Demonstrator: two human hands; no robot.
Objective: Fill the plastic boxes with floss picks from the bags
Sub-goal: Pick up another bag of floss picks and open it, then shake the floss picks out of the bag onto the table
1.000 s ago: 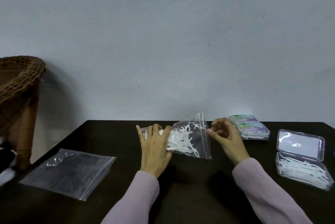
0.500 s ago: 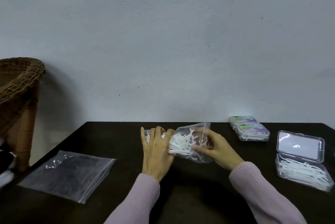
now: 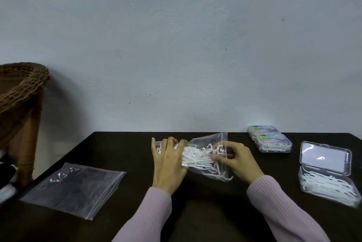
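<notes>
A clear zip bag [image 3: 203, 143] of white floss picks [image 3: 197, 160] lies at the middle of the dark table [image 3: 121, 143]. My left hand [image 3: 168, 165] presses down on the bag's left end. My right hand [image 3: 238, 159] reaches into the bag's open right end, fingers among the picks. An open clear plastic box [image 3: 325, 175] with floss picks in its base sits at the right, lid raised behind. Two closed boxes with coloured labels [image 3: 270, 140] lie at the back right.
An empty clear zip bag [image 3: 74, 186] lies flat on the table's left part. A wicker chair [image 3: 21, 104] stands beyond the table's left edge. A pale wall rises behind the table.
My right hand moved from the bag's raised mouth into the bag, among the picks. The bag's mouth sank lower. My left hand stayed on the bag's left end.
</notes>
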